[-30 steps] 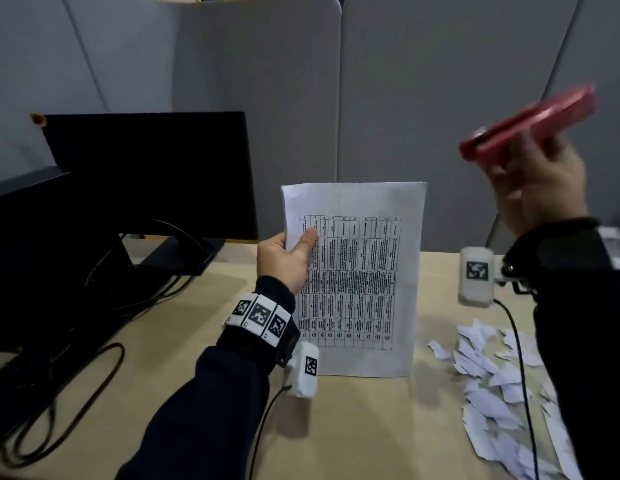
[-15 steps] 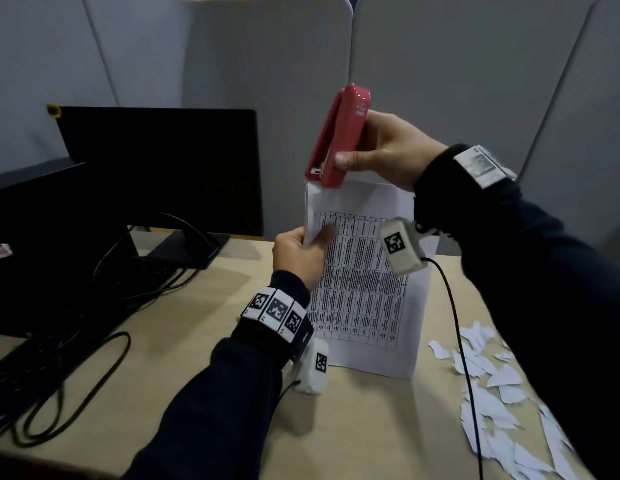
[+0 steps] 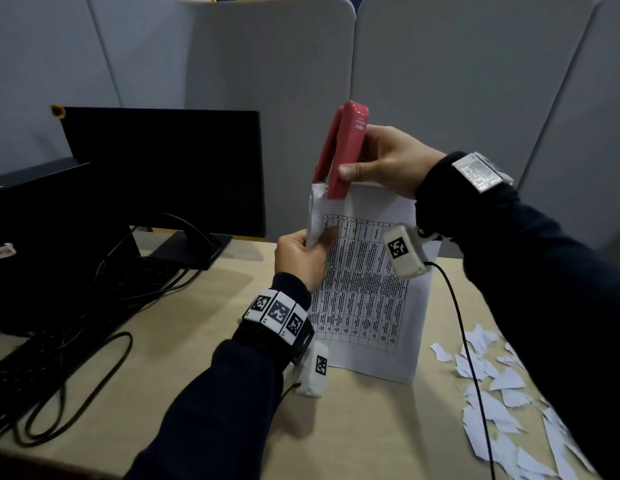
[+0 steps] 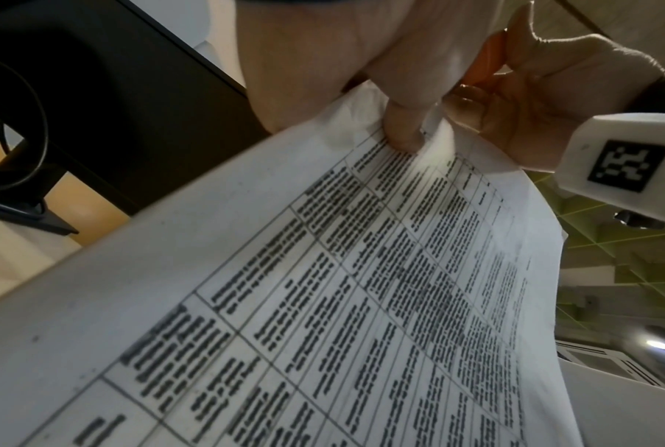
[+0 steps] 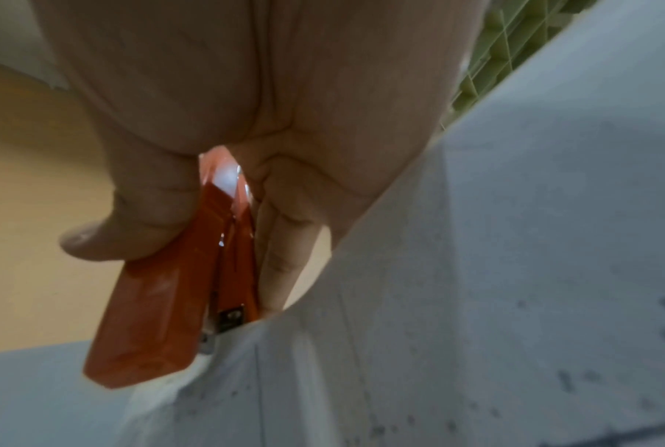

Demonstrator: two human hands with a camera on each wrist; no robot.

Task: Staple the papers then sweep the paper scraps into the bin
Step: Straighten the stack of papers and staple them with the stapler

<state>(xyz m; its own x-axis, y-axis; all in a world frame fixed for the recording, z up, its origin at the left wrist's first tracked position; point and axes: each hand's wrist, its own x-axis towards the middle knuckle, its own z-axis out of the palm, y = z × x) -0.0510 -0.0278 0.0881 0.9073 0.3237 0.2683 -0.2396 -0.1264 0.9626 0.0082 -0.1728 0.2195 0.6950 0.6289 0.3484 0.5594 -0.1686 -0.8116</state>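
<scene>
My left hand (image 3: 308,251) pinches the left edge of the printed papers (image 3: 367,292), which stand upright with their bottom edge on the desk (image 3: 197,323). The thumb (image 4: 403,130) presses on the printed table in the left wrist view, where the papers (image 4: 323,302) fill the frame. My right hand (image 3: 381,161) grips a red stapler (image 3: 343,147) nose-down, its mouth over the papers' top left corner. In the right wrist view the stapler (image 5: 177,302) straddles the paper edge (image 5: 361,347), thumb on one side, fingers on the other. Torn paper scraps (image 3: 502,393) lie on the desk at the right.
A black monitor (image 3: 163,168) stands at the back left, with a keyboard (image 3: 24,368) and loose cables (image 3: 93,358) in front of it. Grey partition panels (image 3: 440,81) wall off the back of the desk. A wrist camera cable (image 3: 471,358) hangs over the scraps.
My right hand has swung the stapler from high on the right across to the papers' top left corner and lowered its mouth onto it. The left hand keeps holding the papers.
</scene>
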